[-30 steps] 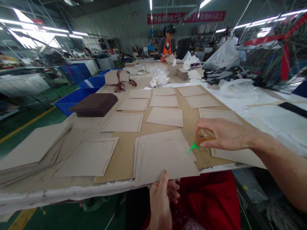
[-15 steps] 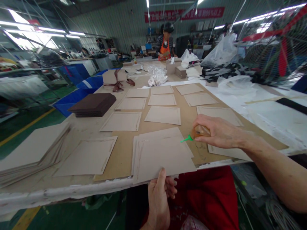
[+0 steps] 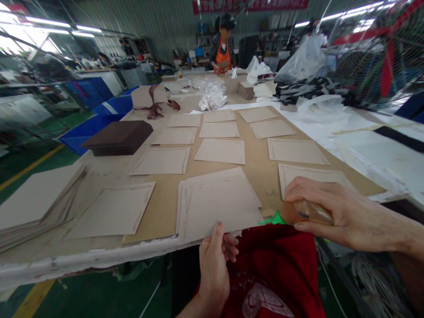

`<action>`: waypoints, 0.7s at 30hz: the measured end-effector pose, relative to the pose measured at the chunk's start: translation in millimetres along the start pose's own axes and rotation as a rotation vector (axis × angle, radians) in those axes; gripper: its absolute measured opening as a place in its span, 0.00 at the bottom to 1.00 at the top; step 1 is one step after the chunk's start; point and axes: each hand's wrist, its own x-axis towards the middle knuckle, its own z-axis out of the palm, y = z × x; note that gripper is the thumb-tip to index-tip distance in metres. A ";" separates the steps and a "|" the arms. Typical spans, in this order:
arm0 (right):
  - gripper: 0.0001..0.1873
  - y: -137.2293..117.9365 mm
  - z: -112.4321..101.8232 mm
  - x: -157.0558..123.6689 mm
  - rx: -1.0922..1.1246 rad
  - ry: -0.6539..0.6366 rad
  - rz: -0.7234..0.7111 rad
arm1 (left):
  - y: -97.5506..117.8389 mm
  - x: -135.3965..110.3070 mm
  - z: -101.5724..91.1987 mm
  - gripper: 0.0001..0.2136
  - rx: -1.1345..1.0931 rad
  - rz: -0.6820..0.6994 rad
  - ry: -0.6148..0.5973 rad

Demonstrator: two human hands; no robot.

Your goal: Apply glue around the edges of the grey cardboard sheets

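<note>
My right hand (image 3: 318,210) is wrapped round a glue bottle (image 3: 308,212) with amber contents and a green nozzle (image 3: 275,218). The nozzle tip is at the near right corner of the top cardboard sheet (image 3: 215,203). That sheet lies on a small stack at the table's front edge, with a line of glue along its left and far sides. My left hand (image 3: 215,265) pinches the sheet's front edge, thumb on top and fingers curled beneath. Beyond lie several single cardboard sheets (image 3: 220,151) in rows, with glue lines along their edges.
A pile of cardboard (image 3: 36,196) stands at the left, with a dark brown stack (image 3: 117,137) behind it. Blue bins (image 3: 86,130) adjoin the table's left side. Crumpled clear plastic (image 3: 213,95) lies farther back. A person in an orange apron (image 3: 222,55) stands at the far end.
My right hand has brought the glue bottle nearer and to the right, from the sheet's right side to its near corner. My left hand keeps its hold. The view has shifted slightly.
</note>
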 end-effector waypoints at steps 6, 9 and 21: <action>0.15 2.3 0.0 0.7 0.007 0.029 0.031 | -1.9 1.6 -0.9 0.23 -0.010 -0.003 0.010; 0.16 1.8 0.5 0.3 0.043 0.002 0.021 | -3.4 2.1 -1.4 0.23 0.002 -0.004 0.004; 0.20 25.6 -11.0 16.8 0.147 0.067 0.144 | -0.8 0.7 0.3 0.24 0.021 0.000 0.035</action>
